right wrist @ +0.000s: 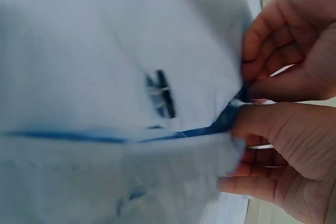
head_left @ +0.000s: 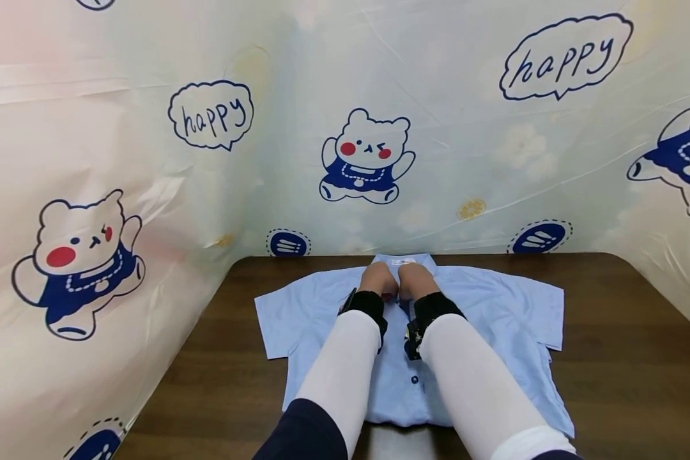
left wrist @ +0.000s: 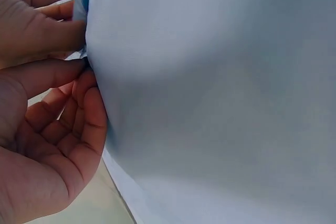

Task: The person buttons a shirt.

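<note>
A light blue short-sleeved shirt (head_left: 489, 319) lies spread front up, collar (head_left: 404, 259) at the far end. Just below the collar my left hand (head_left: 379, 281) and right hand (head_left: 416, 281) meet at the middle of its front. In the left wrist view, thumb and fingers of my left hand (left wrist: 47, 145) pinch the shirt front. Right beside them, my right hand (right wrist: 294, 156) pinches the other front edge, seen in the right wrist view. What lies between the fingertips is mostly hidden. A dark button (right wrist: 166, 94) shows on one front edge, a buttonhole (right wrist: 131, 198) on the other.
The shirt rests on a dark brown wooden table (head_left: 224, 383). A printed curtain (head_left: 299, 166) with bears and "happy" bubbles hangs along the table's back and sides. Another dark button (head_left: 414, 379) sits lower on the shirt front.
</note>
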Tool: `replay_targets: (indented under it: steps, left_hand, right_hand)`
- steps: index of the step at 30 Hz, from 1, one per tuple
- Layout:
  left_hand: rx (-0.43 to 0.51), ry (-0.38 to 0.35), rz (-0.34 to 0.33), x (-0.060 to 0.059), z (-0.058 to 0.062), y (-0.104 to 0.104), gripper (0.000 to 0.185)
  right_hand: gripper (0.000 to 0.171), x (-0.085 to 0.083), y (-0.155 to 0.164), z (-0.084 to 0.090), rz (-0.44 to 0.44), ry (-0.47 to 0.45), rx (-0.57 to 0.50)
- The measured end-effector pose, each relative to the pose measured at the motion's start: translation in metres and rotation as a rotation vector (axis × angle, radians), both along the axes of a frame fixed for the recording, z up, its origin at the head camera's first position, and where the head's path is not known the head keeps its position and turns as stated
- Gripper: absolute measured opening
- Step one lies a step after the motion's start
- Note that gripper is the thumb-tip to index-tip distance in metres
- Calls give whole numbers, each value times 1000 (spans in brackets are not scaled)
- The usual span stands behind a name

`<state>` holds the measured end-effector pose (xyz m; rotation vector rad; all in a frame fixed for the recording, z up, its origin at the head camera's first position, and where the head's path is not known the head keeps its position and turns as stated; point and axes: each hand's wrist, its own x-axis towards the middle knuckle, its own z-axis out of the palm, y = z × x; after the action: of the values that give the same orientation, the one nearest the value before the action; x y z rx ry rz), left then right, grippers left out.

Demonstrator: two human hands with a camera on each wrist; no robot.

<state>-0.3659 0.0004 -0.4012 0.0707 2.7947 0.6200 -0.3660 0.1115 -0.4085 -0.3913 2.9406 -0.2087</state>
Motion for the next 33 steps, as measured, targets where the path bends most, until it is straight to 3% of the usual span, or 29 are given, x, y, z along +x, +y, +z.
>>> replay_targets:
  steps: [1, 8, 12, 15, 18, 22, 26, 33]
  left_hand:
    - [20, 0, 13, 6, 4, 2, 15]
    - [243, -32, 121, 5, -4, 1, 15]
    - [470, -86, 280, 6, -8, -6, 10]
    - [664, -120, 412, 9, -8, -11, 14]
    - [811, -145, 488, 13, -3, -13, 17]
    - [947, -174, 489, 19, 3, -14, 15]
    - [1059, -206, 459, 26, 7, -13, 13]
    - [1078, -208, 441, 33, 7, -7, 11]
  right_hand:
    - [8, 1, 2, -1, 2, 1, 0]
    - [13, 2, 26, 8, 15, -13, -102]
    - [17, 5, 36, 20, 31, -28, -261]
    - [15, 12, 39, 27, 69, 27, -347]
    - [13, 19, 39, 31, 85, 86, -430]
    - [13, 26, 36, 30, 89, 126, -553]
    - [12, 33, 34, 27, 79, 151, -607]
    - [12, 39, 33, 21, 46, 163, -628]
